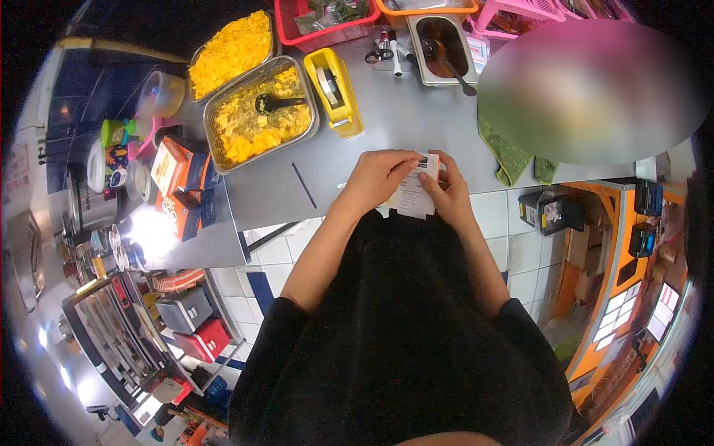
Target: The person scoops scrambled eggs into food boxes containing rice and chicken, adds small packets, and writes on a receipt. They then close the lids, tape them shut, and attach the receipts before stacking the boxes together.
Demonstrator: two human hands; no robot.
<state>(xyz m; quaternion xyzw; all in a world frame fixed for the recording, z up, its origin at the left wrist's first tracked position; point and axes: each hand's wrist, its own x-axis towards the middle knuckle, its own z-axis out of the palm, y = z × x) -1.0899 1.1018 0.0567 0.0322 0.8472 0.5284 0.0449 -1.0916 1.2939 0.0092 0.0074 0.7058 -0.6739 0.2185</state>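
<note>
A white printed paper slip (413,195), like a receipt, is held up in front of my black shirt at the near edge of the steel table. My right hand (451,195) is closed round its right side, thumb across the front; a bit of red or orange shows behind its top corner. My left hand (378,177) is closed too, its fingertips pinched at the slip's upper left part. Whether something thicker lies behind the paper is hidden. Farther up the table stands a yellow tape dispenser (343,111) with a roll in it.
Two metal trays (315,119) of yellow food stand at the back left, a black scoop (279,103) in the nearer one. Behind are scissors (379,56), markers (397,65) and a sauce pan (442,80) with a ladle. A green cloth (504,152) lies right; orange boxes (175,175) stand left.
</note>
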